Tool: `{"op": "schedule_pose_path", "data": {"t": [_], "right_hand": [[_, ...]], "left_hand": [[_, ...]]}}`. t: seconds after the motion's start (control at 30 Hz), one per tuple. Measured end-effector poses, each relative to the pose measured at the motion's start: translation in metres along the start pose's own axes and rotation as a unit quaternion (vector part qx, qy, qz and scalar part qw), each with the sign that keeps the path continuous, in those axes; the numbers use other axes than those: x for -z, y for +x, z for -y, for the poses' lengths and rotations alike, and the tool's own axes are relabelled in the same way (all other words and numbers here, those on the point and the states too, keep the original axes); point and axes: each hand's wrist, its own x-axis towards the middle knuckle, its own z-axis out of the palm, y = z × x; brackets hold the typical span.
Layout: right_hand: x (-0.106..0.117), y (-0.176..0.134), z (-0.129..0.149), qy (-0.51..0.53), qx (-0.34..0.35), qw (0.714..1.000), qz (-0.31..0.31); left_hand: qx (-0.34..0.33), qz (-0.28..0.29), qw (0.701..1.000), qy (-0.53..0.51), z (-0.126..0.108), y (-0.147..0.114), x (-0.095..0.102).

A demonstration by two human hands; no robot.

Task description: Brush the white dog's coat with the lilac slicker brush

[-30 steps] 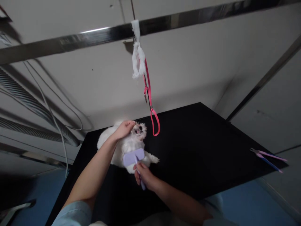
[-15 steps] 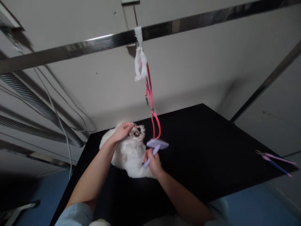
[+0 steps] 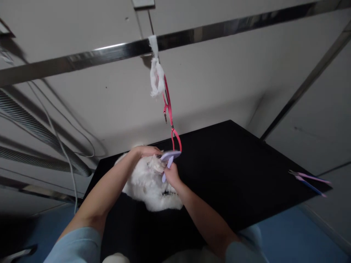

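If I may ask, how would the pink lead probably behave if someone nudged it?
The pink lead would likely swing, since it hangs below the metal bar. Its thin, bending strap suggests it is probably light and floppy.

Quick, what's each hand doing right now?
Left hand: on the dog; can't tell whether it grips.
Right hand: closed, holding the brush.

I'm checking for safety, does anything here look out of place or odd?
The metal pliers with pink and blue handles lie at the right corner of the flat black table, handle ends near the edge, so they might get knocked off. The frayed white cloth strip on the shiny metal bar looks makeshift.
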Motion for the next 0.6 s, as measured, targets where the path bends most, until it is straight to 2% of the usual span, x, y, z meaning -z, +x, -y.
{"op": "schedule_pose_path", "data": {"t": [0.1,0.2,0.27,0.4,0.5,0.53,0.6], "right_hand": [[0.025,-0.031,-0.017,-0.106,-0.002,0.994,-0.01],[0.041,-0.071,-0.023,-0.232,0.002,0.97,0.069],[0.042,-0.086,-0.012,-0.258,0.024,0.959,0.119],[0.034,-0.079,0.02,-0.296,0.092,0.945,0.104],[0.033,-0.073,0.03,-0.38,0.056,0.918,0.099],[0.034,-0.073,0.032,-0.407,0.049,0.906,0.103],[0.035,-0.075,0.037,-0.45,0.077,0.881,0.122]], "left_hand": [[0.003,0.0,1.0,-0.002,0.005,0.015,-0.003],[0.012,0.004,0.999,-0.041,0.015,0.017,-0.003],[-0.001,-0.002,0.999,-0.045,0.02,0.014,-0.001],[-0.037,-0.058,0.997,-0.029,0.022,0.003,0.003],[-0.05,-0.115,0.992,-0.003,0.024,-0.004,0.002],[-0.049,-0.123,0.991,0.01,0.024,-0.005,0.001],[-0.045,-0.108,0.993,0.022,0.025,-0.007,-0.002]]}}
